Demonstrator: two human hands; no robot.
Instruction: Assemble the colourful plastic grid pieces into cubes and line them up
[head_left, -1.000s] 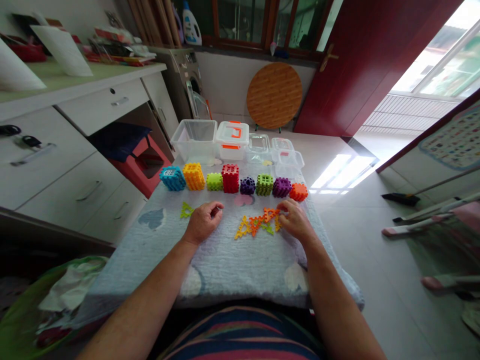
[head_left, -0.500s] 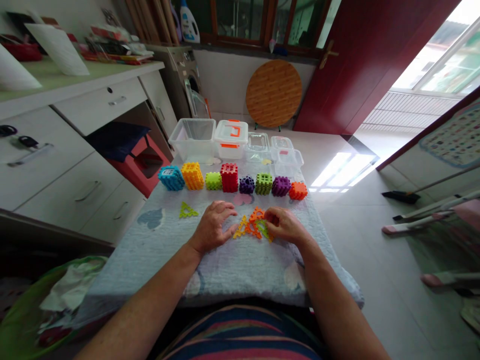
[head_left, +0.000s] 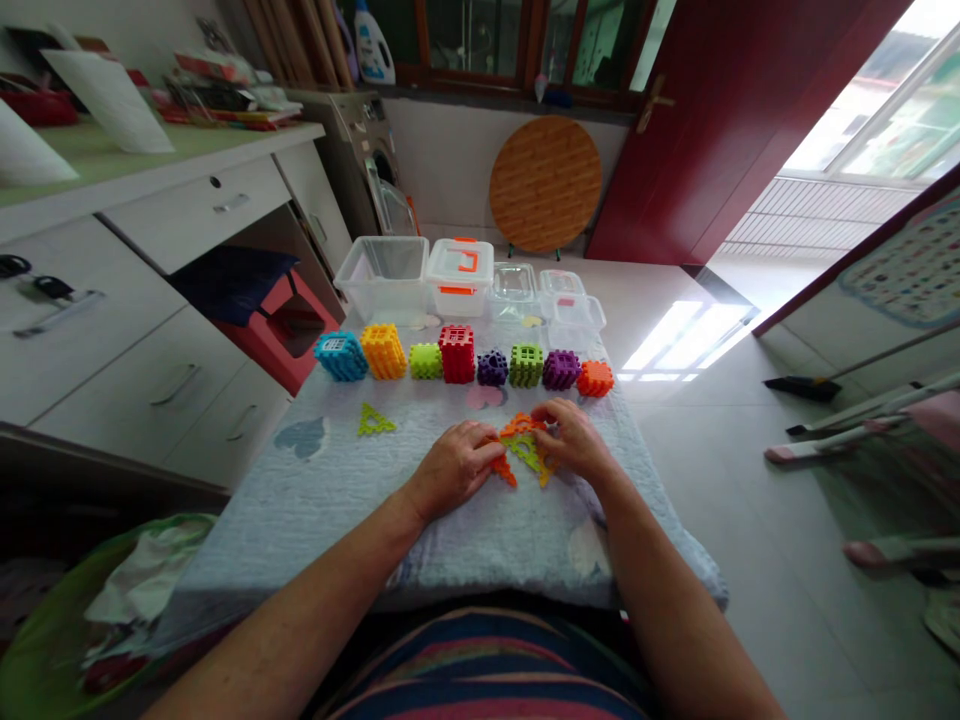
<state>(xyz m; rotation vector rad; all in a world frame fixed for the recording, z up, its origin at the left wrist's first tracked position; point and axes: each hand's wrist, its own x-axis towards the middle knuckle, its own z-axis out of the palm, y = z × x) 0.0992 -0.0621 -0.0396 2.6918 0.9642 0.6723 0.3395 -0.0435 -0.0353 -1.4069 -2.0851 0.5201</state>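
My left hand point(head_left: 459, 462) is closed at the left of a small group of flat triangular building pieces, its thumb and fingers on an orange triangular building piece point(head_left: 505, 472). From the right, my right hand point(head_left: 574, 440) curls its fingers over the group, gripping another orange triangular building piece point(head_left: 519, 425) at the top. A lime-green triangular piece point(head_left: 523, 452) lies between the hands. Beside it, a yellow piece point(head_left: 546, 470) is partly covered by my right hand. A separate lime-green triangle point(head_left: 373, 420) lies further left on the cloth.
Behind the hands runs a row of stacked building pieces, including a blue stack point(head_left: 341, 357), a red stack point(head_left: 457, 355) and an orange stack point(head_left: 595, 379). Clear plastic boxes point(head_left: 384, 270) stand at the far table edge. A patterned cloth point(head_left: 322, 520) covers the table.
My left hand has moved right and closed at the pieces, hiding the yellow one at the left. The lime-green piece in the group now shows more fully between my hands.
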